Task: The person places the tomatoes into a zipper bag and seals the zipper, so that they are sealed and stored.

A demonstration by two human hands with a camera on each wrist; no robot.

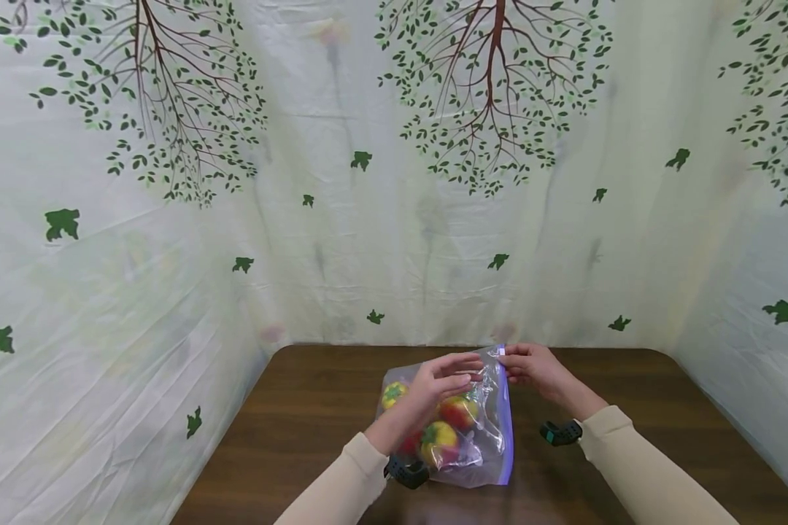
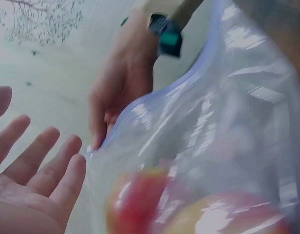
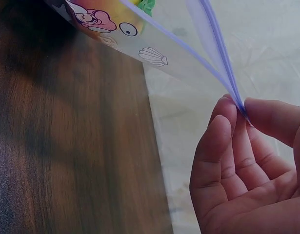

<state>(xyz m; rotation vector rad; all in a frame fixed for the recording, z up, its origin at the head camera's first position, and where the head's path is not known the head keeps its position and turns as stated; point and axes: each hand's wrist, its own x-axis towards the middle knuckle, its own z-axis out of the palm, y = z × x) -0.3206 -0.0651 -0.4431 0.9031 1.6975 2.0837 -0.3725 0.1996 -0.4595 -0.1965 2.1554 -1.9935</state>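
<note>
A clear zip bag (image 1: 492, 430) with a purple zip edge (image 1: 506, 419) lies on the table, holding several red-and-yellow, fruit-like pieces (image 1: 439, 442) with green tops. At the bag's far corner my right hand (image 1: 541, 372) pinches the end of the zip edge between thumb and fingers. In the right wrist view the two zip strips (image 3: 215, 46) spread apart away from that pinched corner. Over the bag is my left hand (image 1: 433, 386), fingers extended. The left wrist view shows this left hand (image 2: 32, 180) beside the bag, with nothing in it.
The brown wooden table (image 1: 302, 415) has its back edge just beyond the bag. A pale curtain (image 1: 427, 240) printed with trees and leaves surrounds it at the back and sides. Each wrist wears a dark band (image 1: 560, 433).
</note>
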